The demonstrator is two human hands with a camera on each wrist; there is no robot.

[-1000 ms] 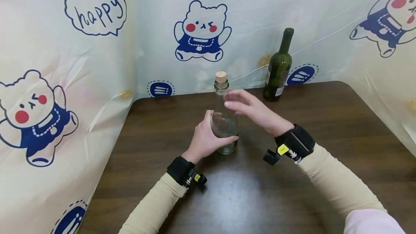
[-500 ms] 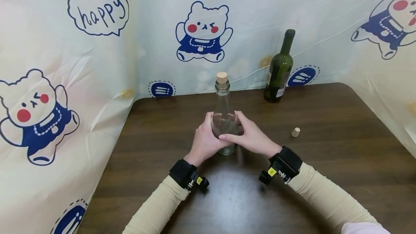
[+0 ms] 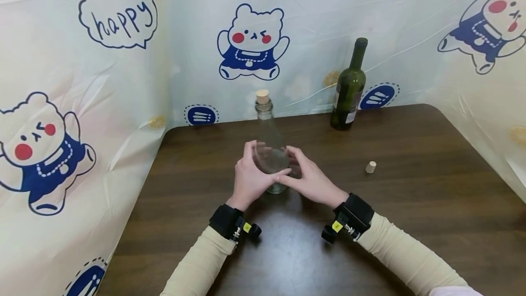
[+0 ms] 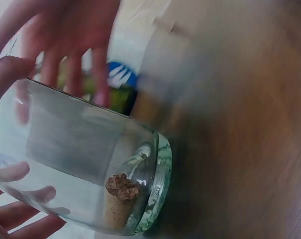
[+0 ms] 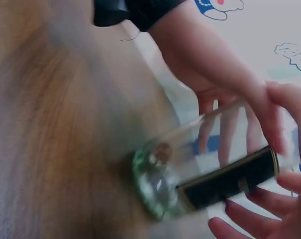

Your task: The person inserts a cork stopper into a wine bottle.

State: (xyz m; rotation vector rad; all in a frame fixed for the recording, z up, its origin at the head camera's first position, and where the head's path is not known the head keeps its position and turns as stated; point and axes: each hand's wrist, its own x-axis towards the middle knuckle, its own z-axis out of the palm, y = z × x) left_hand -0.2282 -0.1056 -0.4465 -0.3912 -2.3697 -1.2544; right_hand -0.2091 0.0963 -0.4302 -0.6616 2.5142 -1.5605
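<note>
A clear glass bottle (image 3: 268, 134) leans slightly left between both hands, a pale cork (image 3: 262, 96) in its mouth. My left hand (image 3: 249, 176) grips the lower body from the left, thumb across the front. From the right, my right hand (image 3: 314, 178) curls around the same part, its thumb meeting the left thumb. Inside the bottle, by the base, lies another brown cork (image 4: 120, 201), seen in the left wrist view. The right wrist view shows a dark label (image 5: 230, 179) on the glass. Part of the bottle's lower body is hidden by the hands.
A green wine bottle (image 3: 348, 87) stands at the back right of the brown wooden table (image 3: 411, 223). A small loose cork (image 3: 371, 167) sits on the table to the right of the hands. Behind hangs a printed curtain (image 3: 320, 22).
The right hand has come down from beside the bottle's neck to its lower body, uncovering the loose cork. The bottle has shifted left and tipped a little, both hands moving with it.
</note>
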